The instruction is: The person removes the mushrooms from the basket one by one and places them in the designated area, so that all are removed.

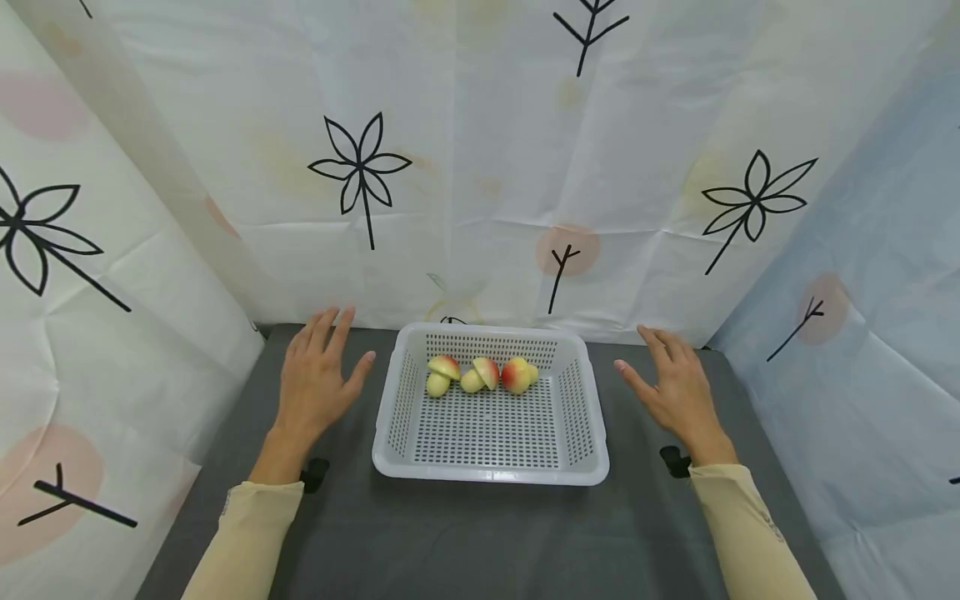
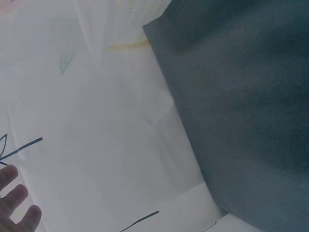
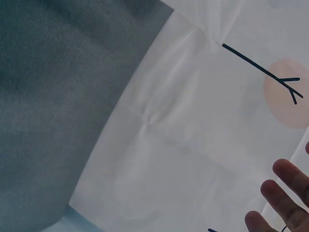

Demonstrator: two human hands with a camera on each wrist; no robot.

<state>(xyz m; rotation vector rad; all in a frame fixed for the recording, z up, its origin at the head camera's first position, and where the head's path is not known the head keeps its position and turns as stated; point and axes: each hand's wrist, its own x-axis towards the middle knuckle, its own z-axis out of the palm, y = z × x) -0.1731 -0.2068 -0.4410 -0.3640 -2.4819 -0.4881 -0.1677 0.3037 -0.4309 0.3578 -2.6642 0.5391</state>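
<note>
A white perforated plastic basket (image 1: 491, 474) stands between the two hands in the head view. In a row near its back wall lie three small mushroom-shaped pieces, a left one (image 1: 444, 367), a middle one (image 1: 487, 372) and a right one (image 1: 516, 376), with red-and-yellow caps and pale yellow stems. To the basket's left, my left hand (image 1: 315, 379) has its fingers extended and holds nothing. My right hand (image 1: 681, 396), on the other side, is likewise spread and apart from the basket. Only some fingertips of each hand enter the wrist views.
Dark grey cloth covers the table (image 1: 480, 542). White sheets with printed leaves and twigs form a back wall (image 1: 480, 167), a left wall (image 1: 135, 358) and a right wall (image 1: 862, 400) close round it. A dark strap piece shows at each wrist.
</note>
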